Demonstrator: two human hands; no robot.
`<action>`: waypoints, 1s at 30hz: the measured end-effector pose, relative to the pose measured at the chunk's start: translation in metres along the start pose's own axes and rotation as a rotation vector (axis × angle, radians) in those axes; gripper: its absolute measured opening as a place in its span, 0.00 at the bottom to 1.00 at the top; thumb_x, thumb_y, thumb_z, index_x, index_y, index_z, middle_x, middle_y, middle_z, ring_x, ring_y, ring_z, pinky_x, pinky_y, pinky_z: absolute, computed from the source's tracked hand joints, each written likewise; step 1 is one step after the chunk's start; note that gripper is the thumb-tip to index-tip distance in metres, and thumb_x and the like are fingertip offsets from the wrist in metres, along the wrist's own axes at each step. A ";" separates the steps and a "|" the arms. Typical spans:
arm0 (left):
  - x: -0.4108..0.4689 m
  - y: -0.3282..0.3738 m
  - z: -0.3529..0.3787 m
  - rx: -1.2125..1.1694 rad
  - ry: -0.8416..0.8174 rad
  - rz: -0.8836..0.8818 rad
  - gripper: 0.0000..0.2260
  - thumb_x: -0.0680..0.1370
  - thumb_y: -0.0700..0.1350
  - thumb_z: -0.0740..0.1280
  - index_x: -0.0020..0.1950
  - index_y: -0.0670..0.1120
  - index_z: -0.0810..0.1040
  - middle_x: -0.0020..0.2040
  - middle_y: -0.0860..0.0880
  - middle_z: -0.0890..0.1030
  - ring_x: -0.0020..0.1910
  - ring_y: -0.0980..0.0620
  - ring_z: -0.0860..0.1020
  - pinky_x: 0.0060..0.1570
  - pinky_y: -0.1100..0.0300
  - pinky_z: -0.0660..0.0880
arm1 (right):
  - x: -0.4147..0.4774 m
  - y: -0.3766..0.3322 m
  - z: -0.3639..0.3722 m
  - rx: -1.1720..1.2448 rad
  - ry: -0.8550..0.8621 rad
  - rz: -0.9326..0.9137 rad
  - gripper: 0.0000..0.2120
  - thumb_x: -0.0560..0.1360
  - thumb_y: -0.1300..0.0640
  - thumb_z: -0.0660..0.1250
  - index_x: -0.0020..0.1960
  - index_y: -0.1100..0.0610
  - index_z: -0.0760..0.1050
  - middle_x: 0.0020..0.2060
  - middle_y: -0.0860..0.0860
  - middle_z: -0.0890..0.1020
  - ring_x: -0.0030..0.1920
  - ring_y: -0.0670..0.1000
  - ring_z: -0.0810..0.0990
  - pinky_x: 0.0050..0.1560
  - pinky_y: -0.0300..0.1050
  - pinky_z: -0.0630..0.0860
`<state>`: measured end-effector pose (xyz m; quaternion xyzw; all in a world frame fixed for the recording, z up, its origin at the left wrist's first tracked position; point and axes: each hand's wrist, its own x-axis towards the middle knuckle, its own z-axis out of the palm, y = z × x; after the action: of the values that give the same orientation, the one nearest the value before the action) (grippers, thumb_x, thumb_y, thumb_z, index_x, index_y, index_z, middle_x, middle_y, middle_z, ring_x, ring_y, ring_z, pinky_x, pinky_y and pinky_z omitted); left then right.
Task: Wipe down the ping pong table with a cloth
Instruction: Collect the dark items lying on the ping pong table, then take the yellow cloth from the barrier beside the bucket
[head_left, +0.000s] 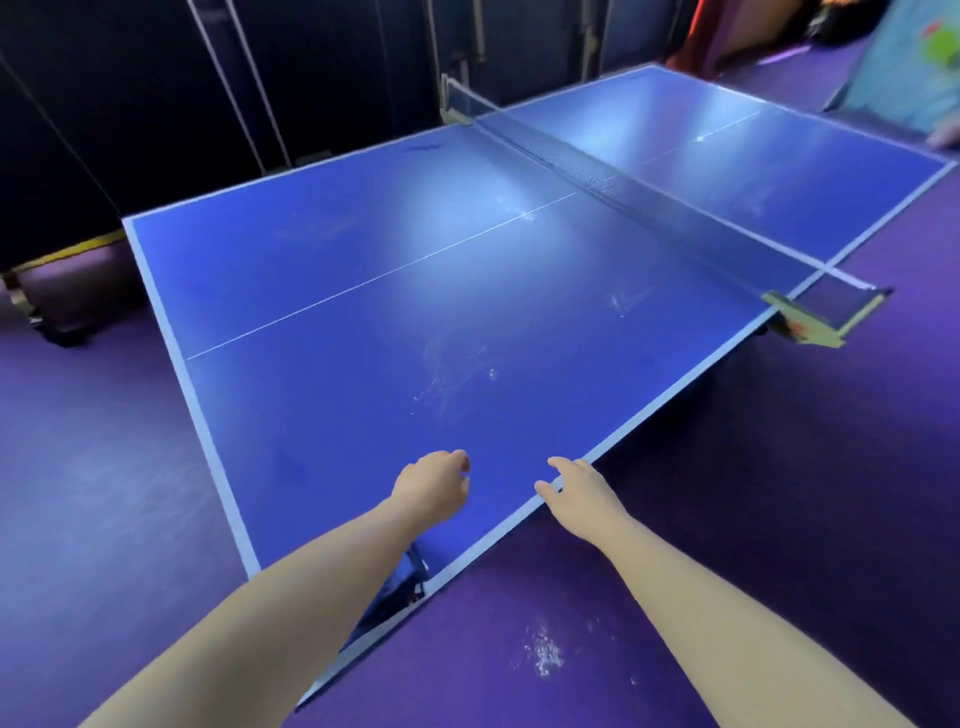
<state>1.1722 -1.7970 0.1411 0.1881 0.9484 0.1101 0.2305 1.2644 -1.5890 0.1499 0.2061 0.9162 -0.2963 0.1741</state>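
Here, table: the blue ping pong table (363, 234) bore white smudges towards its right edge.
Left hand (431, 488): loosely curled above the near corner, grasping nothing.
Right hand (582, 493): relaxed fingers touched the right edge.
Cloth: blue fabric (408, 577) lay under the left forearm; whether it was the cloth, unclear.

Smudged blue ping pong table (332, 249)

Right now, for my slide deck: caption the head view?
Left hand and right hand reach over the near corner of a smudged blue ping pong table.
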 end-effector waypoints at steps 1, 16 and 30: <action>0.008 0.032 -0.007 0.014 0.001 0.031 0.14 0.83 0.48 0.54 0.65 0.52 0.73 0.58 0.50 0.78 0.49 0.45 0.78 0.45 0.54 0.75 | -0.002 0.018 -0.023 0.006 0.030 -0.002 0.26 0.83 0.45 0.59 0.78 0.51 0.62 0.75 0.50 0.65 0.70 0.52 0.69 0.64 0.49 0.72; 0.085 0.545 -0.043 0.210 0.092 0.539 0.15 0.80 0.43 0.58 0.62 0.56 0.77 0.56 0.50 0.78 0.54 0.44 0.78 0.46 0.55 0.75 | -0.062 0.334 -0.377 0.126 0.386 0.137 0.25 0.81 0.42 0.60 0.75 0.51 0.67 0.71 0.52 0.70 0.66 0.54 0.73 0.66 0.51 0.72; 0.264 0.866 -0.018 0.211 0.052 0.825 0.12 0.80 0.51 0.58 0.62 0.55 0.75 0.63 0.54 0.77 0.59 0.48 0.77 0.54 0.52 0.76 | 0.031 0.570 -0.583 0.233 0.557 0.356 0.23 0.81 0.43 0.61 0.74 0.49 0.68 0.68 0.48 0.70 0.63 0.52 0.74 0.63 0.51 0.74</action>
<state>1.2109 -0.9082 0.3080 0.5715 0.8052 0.1001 0.1225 1.3973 -0.8006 0.3126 0.4539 0.8383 -0.2965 -0.0585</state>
